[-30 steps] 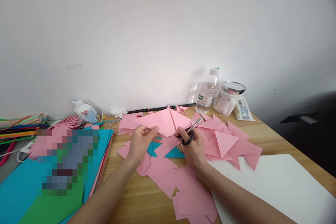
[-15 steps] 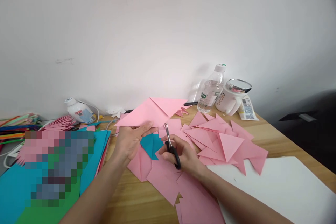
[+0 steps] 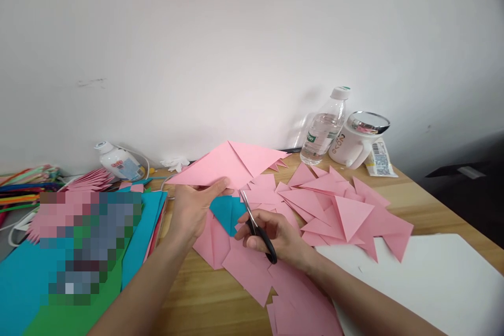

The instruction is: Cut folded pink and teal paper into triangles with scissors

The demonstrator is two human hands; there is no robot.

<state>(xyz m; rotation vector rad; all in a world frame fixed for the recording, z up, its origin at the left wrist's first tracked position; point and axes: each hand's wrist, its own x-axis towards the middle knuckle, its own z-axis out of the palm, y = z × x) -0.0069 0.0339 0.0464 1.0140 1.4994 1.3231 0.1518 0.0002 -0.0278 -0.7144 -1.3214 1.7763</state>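
Two hands at work over the table (image 3: 205,299): the right hand (image 3: 275,239) is wrapped round black-handled scissors (image 3: 255,226), blades pointing up at the folded pink paper (image 3: 230,165), which the left hand (image 3: 192,210) pinches by its lower edge, lifted clear of the scattered pink triangles (image 3: 338,210). A clean cut, I'd say, wants the fold held taut and the blades square to the edge. Farther back, a capped water bottle (image 3: 325,128) looks partly full; beside it, a white mug (image 3: 354,144) under a shiny lid, contents hidden.
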